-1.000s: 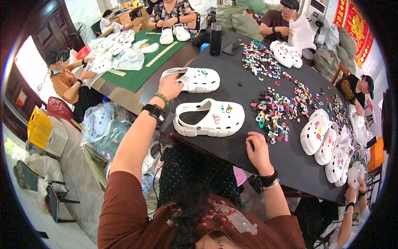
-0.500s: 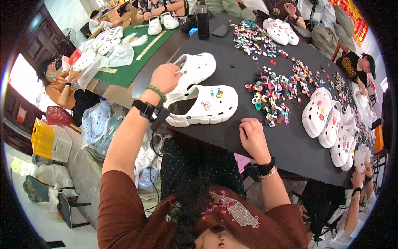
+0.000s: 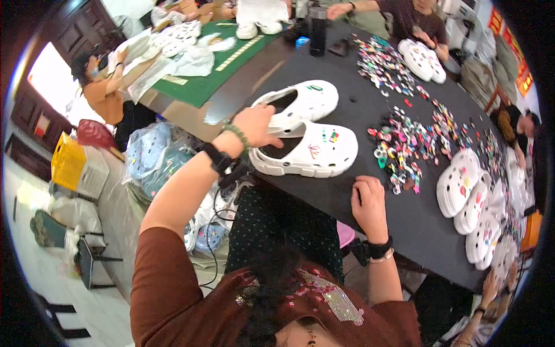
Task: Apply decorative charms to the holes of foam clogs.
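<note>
So I'm standing right by this black desk [image 3: 324, 199], and there's a pair of white clogs [image 3: 306, 165] side by side at its near-left edge, toes pointing right. The left hand [image 3: 254, 127], green beads on the wrist, has its grip closed over the heel ends of both: fingers on the far clog [image 3: 321, 104], thumb dipping into the opening of the near clog [image 3: 338, 147]. Can't tell how hard it's squeezing. The two shoes sit right up against each other, and both have little charms stuck on top, green on the far one, reddish and multicoloured on the near one.

The right hand [image 3: 370, 202] just rests on the desk by the front edge, fingers loosely curled. I don't see anything in that grip, but the palm's hidden, so no idea how wide it is.

Past it there's a messy heap of colourful shoe charms [image 3: 399, 141], then more decorated white clogs [image 3: 459, 182] over to the right. A black tumbler [image 3: 317, 34] stands at the far side. Off to the left, bagged clogs [image 3: 147, 153] are piled up near a yellow crate [image 3: 66, 162], and somebody in an orange top [image 3: 104, 101] is busy with white stuff too.
</note>
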Demonstrator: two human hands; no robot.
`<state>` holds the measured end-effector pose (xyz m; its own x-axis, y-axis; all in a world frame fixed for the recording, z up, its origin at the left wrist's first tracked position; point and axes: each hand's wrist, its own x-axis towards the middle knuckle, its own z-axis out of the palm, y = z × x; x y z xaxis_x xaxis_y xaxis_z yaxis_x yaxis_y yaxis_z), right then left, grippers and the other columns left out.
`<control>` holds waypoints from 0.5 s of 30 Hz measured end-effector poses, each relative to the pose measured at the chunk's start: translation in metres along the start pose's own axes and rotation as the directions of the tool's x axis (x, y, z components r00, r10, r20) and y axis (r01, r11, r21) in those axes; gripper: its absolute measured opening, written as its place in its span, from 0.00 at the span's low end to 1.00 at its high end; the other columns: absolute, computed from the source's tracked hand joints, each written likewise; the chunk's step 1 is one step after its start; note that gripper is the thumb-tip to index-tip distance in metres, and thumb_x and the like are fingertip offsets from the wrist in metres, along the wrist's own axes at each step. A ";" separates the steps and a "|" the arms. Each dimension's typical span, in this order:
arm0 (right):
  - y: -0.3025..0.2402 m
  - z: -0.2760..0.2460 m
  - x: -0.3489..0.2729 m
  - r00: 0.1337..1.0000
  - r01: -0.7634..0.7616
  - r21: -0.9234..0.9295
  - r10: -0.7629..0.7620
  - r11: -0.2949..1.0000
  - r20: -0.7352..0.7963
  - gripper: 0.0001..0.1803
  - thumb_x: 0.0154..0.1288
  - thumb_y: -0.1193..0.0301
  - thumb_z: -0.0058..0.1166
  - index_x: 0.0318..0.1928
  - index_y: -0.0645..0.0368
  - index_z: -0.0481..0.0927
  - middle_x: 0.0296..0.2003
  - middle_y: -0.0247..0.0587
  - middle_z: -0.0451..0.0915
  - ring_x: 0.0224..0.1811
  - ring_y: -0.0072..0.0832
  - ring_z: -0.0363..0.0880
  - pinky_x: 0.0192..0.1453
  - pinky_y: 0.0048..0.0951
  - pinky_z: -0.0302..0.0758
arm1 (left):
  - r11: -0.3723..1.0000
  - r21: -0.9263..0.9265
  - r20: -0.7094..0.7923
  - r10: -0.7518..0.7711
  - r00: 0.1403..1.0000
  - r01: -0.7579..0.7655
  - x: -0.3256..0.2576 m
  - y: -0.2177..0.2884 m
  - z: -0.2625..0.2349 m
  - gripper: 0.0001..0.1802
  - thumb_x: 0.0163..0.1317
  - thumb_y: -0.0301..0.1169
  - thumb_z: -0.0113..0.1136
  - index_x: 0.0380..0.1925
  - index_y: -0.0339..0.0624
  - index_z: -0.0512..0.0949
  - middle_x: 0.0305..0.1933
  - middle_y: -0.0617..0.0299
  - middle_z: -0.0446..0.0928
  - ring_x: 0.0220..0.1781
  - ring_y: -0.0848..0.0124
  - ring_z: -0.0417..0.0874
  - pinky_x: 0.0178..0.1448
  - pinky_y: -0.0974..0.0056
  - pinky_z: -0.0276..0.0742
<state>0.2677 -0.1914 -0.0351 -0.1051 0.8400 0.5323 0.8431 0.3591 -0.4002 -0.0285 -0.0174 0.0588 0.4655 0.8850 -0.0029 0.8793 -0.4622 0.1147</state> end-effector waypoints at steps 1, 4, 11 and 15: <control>0.000 0.000 -0.001 1.000 -0.002 -0.013 0.002 1.000 0.006 0.07 0.58 0.79 0.56 0.37 0.62 0.75 0.43 0.45 0.77 0.49 0.44 0.74 0.54 0.42 0.70 | 1.000 0.003 -0.006 -0.017 1.000 0.017 0.003 0.001 0.001 0.30 0.47 0.53 0.71 0.40 0.40 0.80 0.51 0.46 0.78 0.52 0.51 0.81 0.56 0.52 0.77; -0.004 0.000 -0.001 1.000 -0.005 -0.004 0.006 1.000 0.023 0.06 0.58 0.81 0.56 0.37 0.63 0.75 0.44 0.47 0.77 0.49 0.45 0.74 0.55 0.42 0.70 | 1.000 -0.012 -0.106 -0.008 0.994 0.006 0.004 0.002 0.010 0.19 0.52 0.46 0.69 0.36 0.44 0.80 0.40 0.50 0.82 0.44 0.49 0.83 0.49 0.49 0.78; -0.002 0.001 -0.002 0.999 -0.018 -0.018 0.019 1.000 0.039 0.06 0.59 0.79 0.55 0.38 0.63 0.74 0.45 0.47 0.77 0.50 0.45 0.74 0.56 0.43 0.70 | 0.976 -0.175 -0.420 0.044 0.907 -0.129 -0.026 -0.005 0.024 0.11 0.54 0.37 0.66 0.30 0.43 0.77 0.33 0.53 0.78 0.41 0.49 0.80 0.44 0.47 0.74; 0.000 0.000 0.002 0.999 -0.010 -0.008 0.010 1.000 0.048 0.07 0.59 0.79 0.55 0.38 0.63 0.74 0.45 0.47 0.76 0.50 0.45 0.73 0.56 0.42 0.70 | 0.949 -0.312 -0.498 -0.126 0.858 -0.042 -0.029 -0.018 0.011 0.17 0.52 0.36 0.69 0.24 0.38 0.72 0.30 0.49 0.75 0.36 0.47 0.78 0.39 0.52 0.72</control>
<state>0.2678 -0.1897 -0.0339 -0.1219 0.8622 0.4916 0.8484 0.3475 -0.3992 -0.0572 -0.0353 0.0462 0.2386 0.8455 0.4777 0.7840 -0.4580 0.4190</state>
